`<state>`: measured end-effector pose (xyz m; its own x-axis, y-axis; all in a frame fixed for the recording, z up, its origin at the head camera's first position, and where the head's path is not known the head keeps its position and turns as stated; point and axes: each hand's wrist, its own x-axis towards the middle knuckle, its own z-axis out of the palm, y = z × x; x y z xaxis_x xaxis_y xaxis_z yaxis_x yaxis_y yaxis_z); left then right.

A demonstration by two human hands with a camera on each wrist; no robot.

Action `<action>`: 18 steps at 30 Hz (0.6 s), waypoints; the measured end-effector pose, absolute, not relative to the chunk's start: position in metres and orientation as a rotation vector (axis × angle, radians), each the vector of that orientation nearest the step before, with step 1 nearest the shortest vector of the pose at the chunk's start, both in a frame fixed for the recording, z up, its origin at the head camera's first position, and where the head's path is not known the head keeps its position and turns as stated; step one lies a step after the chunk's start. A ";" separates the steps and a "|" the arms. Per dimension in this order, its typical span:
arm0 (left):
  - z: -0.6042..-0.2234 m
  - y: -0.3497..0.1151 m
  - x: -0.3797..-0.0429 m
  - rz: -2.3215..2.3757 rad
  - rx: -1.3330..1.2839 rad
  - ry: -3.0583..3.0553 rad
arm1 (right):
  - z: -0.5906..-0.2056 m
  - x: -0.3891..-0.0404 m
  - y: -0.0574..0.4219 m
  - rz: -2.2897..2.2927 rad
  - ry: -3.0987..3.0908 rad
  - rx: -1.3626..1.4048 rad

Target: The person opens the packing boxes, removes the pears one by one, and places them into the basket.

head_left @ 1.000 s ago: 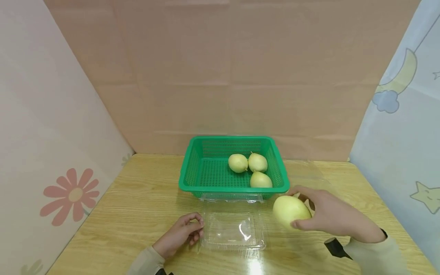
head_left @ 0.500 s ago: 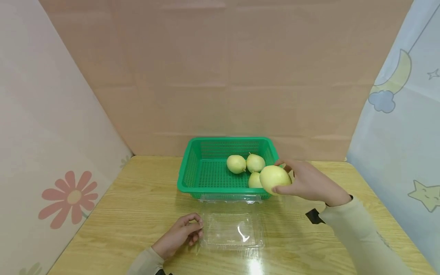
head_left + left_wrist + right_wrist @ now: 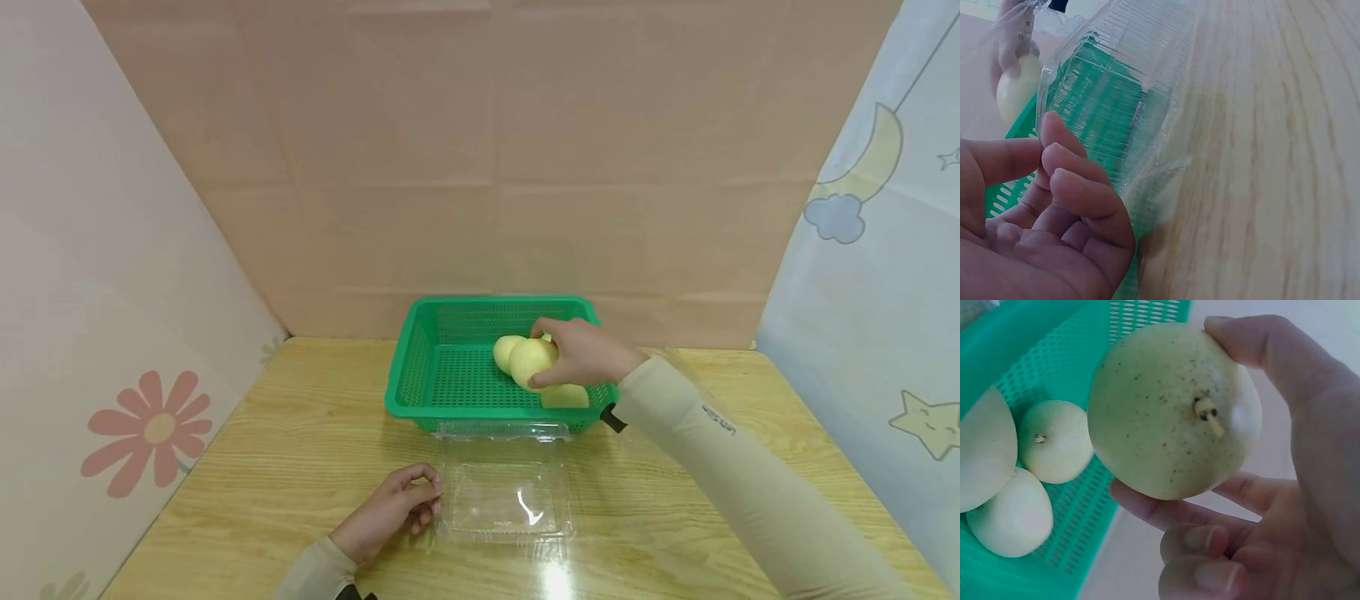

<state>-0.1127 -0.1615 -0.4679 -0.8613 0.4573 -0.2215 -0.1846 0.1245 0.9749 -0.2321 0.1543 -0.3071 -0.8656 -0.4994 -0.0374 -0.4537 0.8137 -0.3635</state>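
Observation:
My right hand [image 3: 588, 352] grips a yellow pear [image 3: 529, 363] above the green basket [image 3: 465, 413], thumb on one side and fingers on the other. Brown specks and a short stem show on the held pear [image 3: 1166, 419] in the right wrist view. Three more pears [image 3: 1057, 442] lie together inside the basket; from the head, the raised one partly covers them. On the table, my left hand [image 3: 392, 510] pinches the left edge of a clear plastic clamshell container [image 3: 501, 500]. In the left wrist view its thumb and fingertips meet at the thin plastic rim [image 3: 1044, 103].
The clamshell's lid side [image 3: 502, 432] stands against the basket's front. Wood-grain table [image 3: 285, 433] extends to both sides. Brown paper [image 3: 480, 167] covers the back, with printed panels [image 3: 847, 350] left and right.
My right hand has carried the pear from right of the clamshell, up and leftward, to above the pears in the basket. My left hand has stayed at the container's edge.

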 end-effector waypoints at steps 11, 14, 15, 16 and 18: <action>-0.467 -0.162 -0.112 1.779 0.254 1.942 | -0.329 -0.259 0.115 -0.275 2.703 -0.682; -0.467 -0.162 -0.112 1.782 0.252 1.939 | -0.333 -0.260 0.107 -0.200 2.678 -0.668; -0.467 -0.162 -0.112 1.781 0.253 1.940 | -0.333 -0.260 0.105 -0.175 2.677 -0.657; -0.467 -0.162 -0.112 1.780 0.255 1.939 | -0.334 -0.260 0.103 -0.154 2.675 -0.646; -0.468 -0.163 -0.112 1.775 0.259 1.938 | -0.334 -0.259 0.100 -0.136 2.667 -0.618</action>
